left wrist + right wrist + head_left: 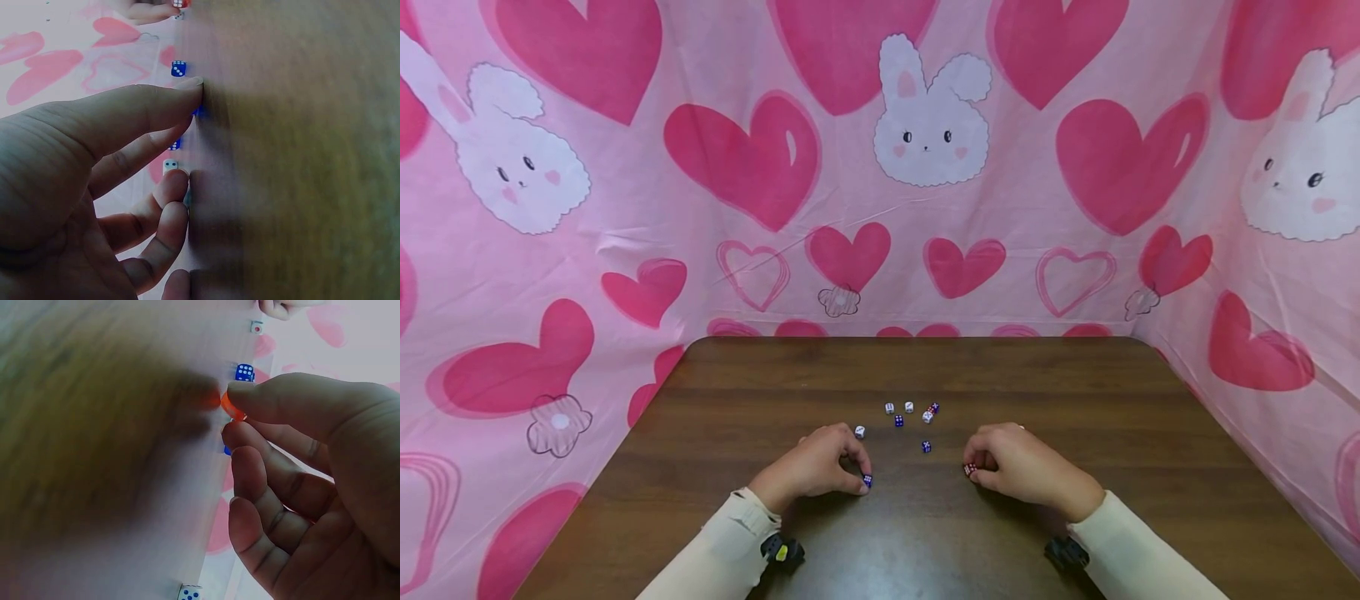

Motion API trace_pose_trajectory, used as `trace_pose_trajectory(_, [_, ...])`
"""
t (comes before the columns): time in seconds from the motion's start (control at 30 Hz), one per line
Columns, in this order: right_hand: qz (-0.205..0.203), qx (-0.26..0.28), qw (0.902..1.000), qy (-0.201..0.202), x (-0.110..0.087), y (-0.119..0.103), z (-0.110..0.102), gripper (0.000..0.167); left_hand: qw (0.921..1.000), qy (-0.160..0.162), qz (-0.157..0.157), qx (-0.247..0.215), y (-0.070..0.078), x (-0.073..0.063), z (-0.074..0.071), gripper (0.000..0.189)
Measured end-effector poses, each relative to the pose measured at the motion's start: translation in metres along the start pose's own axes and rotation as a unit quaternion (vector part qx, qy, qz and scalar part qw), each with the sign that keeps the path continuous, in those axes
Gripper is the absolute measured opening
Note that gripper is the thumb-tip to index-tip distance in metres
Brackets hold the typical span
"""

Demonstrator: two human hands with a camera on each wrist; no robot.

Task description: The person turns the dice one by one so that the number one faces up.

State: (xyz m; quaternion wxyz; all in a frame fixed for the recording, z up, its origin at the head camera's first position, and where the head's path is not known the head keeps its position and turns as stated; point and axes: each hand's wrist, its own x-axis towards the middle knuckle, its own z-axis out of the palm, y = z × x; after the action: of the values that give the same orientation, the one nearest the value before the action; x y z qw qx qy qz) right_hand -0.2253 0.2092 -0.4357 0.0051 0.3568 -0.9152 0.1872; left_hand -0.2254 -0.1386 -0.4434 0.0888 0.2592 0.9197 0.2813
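Observation:
My left hand (823, 462) pinches a blue die (868, 481) between thumb and forefinger, low over the brown table. In the left wrist view that blue die (197, 111) is mostly covered by the fingertips. On the right side, my right hand (1026, 467) pinches a red die (970, 470) by its thumb and forefinger tips. The right wrist view shows the red die (232, 407) at the thumb tip, with the other fingers loosely bent below. Just beyond the left hand's knuckles lies a white die (860, 432). Between the hands, a little farther off, sits another blue die (927, 447).
Farther back on the brown table (820, 367) are two white dice, one left (890, 408) and one right (909, 407), with a blue die (898, 421) before them. Beside these, a white die (928, 417) clusters with red and blue ones. A pink heart-and-rabbit cloth (1022, 208) surrounds the table.

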Motion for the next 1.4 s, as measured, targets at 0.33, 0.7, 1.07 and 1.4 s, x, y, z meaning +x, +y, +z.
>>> trace_pose_trajectory(0.33, [0.005,0.037,0.9993,-0.005,0.0002,0.0038,0.0002,0.015,1.0000,0.002,0.001,0.006,-0.0016,-0.0002,0.0007,0.019])
trace_pose_trajectory(0.7, [0.016,0.036,0.9991,-0.015,-0.0006,0.0071,-0.0010,0.015,1.0000,0.003,0.003,0.000,-0.0001,-0.0016,0.0002,0.019])
trace_pose_trajectory(1.07, [0.030,0.045,0.9983,-0.021,-0.0015,0.0075,-0.0006,0.015,1.0000,0.006,0.002,0.007,-0.0001,-0.0007,0.0007,0.018])
trace_pose_trajectory(1.4, [0.039,0.019,0.9989,-0.019,-0.0031,0.0044,-0.0022,0.015,1.0000,0.005,0.002,-0.001,0.0009,-0.0004,0.0002,0.019])
